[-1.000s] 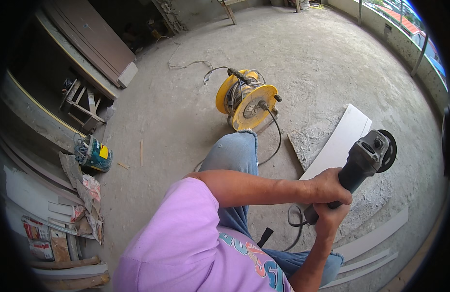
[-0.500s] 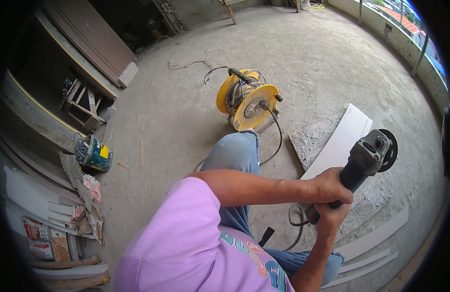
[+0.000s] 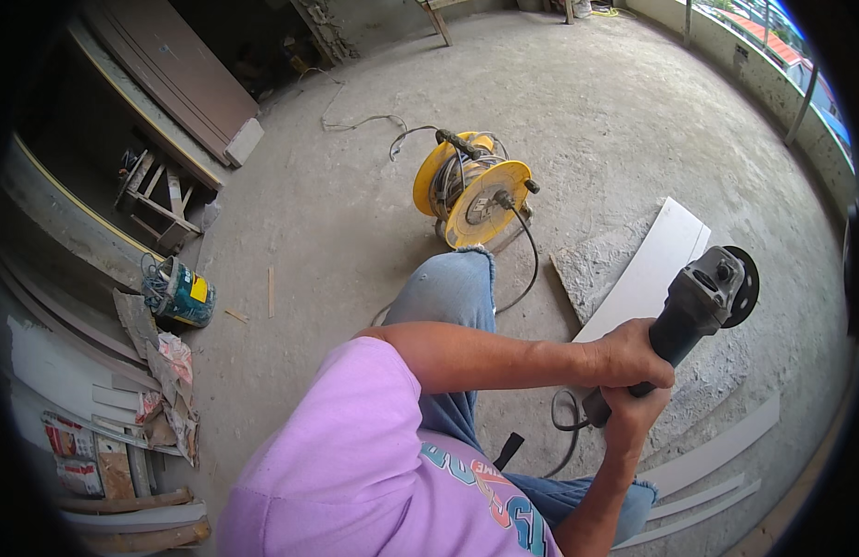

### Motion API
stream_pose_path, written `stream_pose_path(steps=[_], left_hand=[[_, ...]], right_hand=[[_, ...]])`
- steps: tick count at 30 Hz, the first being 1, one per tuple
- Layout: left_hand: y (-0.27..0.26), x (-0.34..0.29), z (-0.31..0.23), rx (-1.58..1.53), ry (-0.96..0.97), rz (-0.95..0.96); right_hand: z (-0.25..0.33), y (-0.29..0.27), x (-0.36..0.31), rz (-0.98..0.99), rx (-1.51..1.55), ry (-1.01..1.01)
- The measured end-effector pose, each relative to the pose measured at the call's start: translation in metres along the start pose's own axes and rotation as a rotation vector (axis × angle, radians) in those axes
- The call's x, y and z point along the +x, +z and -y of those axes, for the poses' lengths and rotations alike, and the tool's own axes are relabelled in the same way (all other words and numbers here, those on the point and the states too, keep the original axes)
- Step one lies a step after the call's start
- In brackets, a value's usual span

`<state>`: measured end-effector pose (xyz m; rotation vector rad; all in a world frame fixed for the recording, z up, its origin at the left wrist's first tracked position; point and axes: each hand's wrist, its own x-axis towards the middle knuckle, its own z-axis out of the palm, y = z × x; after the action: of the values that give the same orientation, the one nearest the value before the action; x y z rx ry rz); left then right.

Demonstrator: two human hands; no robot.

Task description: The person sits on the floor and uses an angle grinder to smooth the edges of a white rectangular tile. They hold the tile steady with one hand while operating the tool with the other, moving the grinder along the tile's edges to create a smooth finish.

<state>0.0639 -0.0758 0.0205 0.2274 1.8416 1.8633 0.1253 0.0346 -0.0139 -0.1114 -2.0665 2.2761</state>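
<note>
Both my hands hold a dark grey angle grinder (image 3: 694, 302) out over the floor to my right. My left hand (image 3: 624, 353) wraps the top of its body, with my arm reaching across my knee. My right hand (image 3: 629, 418) grips the rear of the handle from below. The black disc (image 3: 743, 286) points away from me, above the edge of a long white board (image 3: 648, 269) lying on the concrete. The grinder's black cord (image 3: 564, 427) loops down beside my leg.
A yellow cable reel (image 3: 471, 186) stands ahead of my knee. White strips (image 3: 717, 450) lie on the dusty floor at right. A paint bucket (image 3: 179, 292), stacked boards and scraps (image 3: 123, 418) line the left side. A low parapet wall (image 3: 773, 84) runs at far right.
</note>
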Motion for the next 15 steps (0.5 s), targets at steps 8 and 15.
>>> stream_pose_path(steps=[8,15], left_hand=[[-0.0002,0.0006,0.0003,0.0,0.007,0.008],[0.0068,-0.0006,0.0038,0.012,0.013,-0.009]], right_hand=[[-0.003,-0.0016,0.0005,0.007,-0.004,0.007],[0.0001,-0.0049,-0.0045,-0.006,-0.007,-0.016]])
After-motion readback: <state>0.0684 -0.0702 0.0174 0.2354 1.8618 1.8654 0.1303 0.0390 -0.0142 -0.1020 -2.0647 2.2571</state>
